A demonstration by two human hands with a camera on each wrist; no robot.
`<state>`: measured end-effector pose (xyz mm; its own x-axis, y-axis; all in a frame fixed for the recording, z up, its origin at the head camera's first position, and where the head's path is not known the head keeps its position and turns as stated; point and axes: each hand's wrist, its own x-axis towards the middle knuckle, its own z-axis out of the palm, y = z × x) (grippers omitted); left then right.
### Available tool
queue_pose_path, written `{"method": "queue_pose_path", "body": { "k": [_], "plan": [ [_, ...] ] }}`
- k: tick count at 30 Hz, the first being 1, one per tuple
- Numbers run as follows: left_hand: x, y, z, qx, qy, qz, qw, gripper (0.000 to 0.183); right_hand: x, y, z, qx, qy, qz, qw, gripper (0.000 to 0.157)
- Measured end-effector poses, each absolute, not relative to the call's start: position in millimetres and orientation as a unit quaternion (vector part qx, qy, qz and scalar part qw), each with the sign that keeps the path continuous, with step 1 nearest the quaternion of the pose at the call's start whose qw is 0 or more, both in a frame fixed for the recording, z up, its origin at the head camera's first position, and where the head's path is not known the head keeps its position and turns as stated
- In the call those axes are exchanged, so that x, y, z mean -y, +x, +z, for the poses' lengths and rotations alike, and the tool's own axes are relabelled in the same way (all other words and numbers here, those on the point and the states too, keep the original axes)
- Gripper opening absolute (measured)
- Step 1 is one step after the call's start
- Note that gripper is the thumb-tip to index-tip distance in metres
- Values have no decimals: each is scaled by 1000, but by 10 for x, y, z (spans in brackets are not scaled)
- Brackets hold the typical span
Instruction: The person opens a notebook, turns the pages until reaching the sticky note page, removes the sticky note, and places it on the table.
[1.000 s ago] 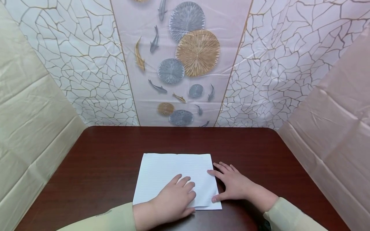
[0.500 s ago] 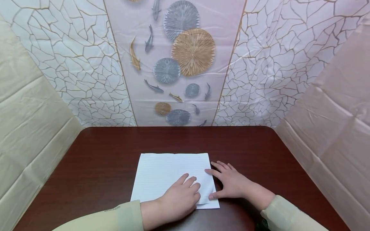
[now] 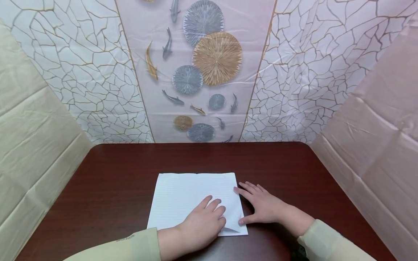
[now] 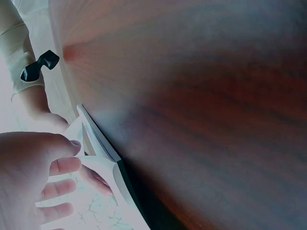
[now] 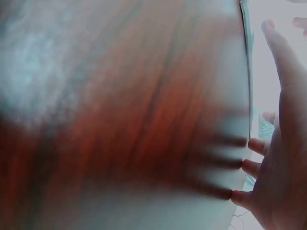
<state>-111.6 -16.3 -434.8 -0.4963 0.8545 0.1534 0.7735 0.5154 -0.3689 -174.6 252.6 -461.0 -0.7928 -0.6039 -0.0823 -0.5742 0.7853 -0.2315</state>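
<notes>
An open notebook (image 3: 176, 192) with lined white pages lies on the table, its middle fold running away from me. My left hand (image 3: 204, 224) is over the near part of the right-hand page (image 3: 217, 185), fingers bent. In the left wrist view the thumb and forefinger of my left hand (image 4: 29, 172) pinch a page (image 4: 76, 130) near its edge; that page bows up from those below. The near right corner of the page is raised in the head view. My right hand (image 3: 269, 206) spreads at the notebook's right edge, thumb and forefinger touching it, the other fingers on the table.
The dark red-brown table (image 3: 124, 163) reaches back to a patterned cloth backdrop (image 3: 202, 101). Beige cloth walls (image 3: 375, 145) close in both sides. A black strap (image 4: 41, 66) is around the right wrist.
My left hand has moved right across the notebook, and its thumb is now out of sight in the head view. The page's near corner stands higher. My right hand has stayed nearly still.
</notes>
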Motion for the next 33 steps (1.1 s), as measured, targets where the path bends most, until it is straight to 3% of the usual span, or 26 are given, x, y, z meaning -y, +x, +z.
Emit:
{"method": "queue_pose_path", "body": {
  "k": [8, 33],
  "plan": [
    [227, -1081, -4342, 866, -457, 90, 183, 9, -2569, -1738, -4589, -945, -306, -97, 67, 116],
    [330, -1069, -4153, 885, -374, -81, 267, 11, -2528, -1791, -4655, -946, -305, -77, 70, 108]
  ]
}}
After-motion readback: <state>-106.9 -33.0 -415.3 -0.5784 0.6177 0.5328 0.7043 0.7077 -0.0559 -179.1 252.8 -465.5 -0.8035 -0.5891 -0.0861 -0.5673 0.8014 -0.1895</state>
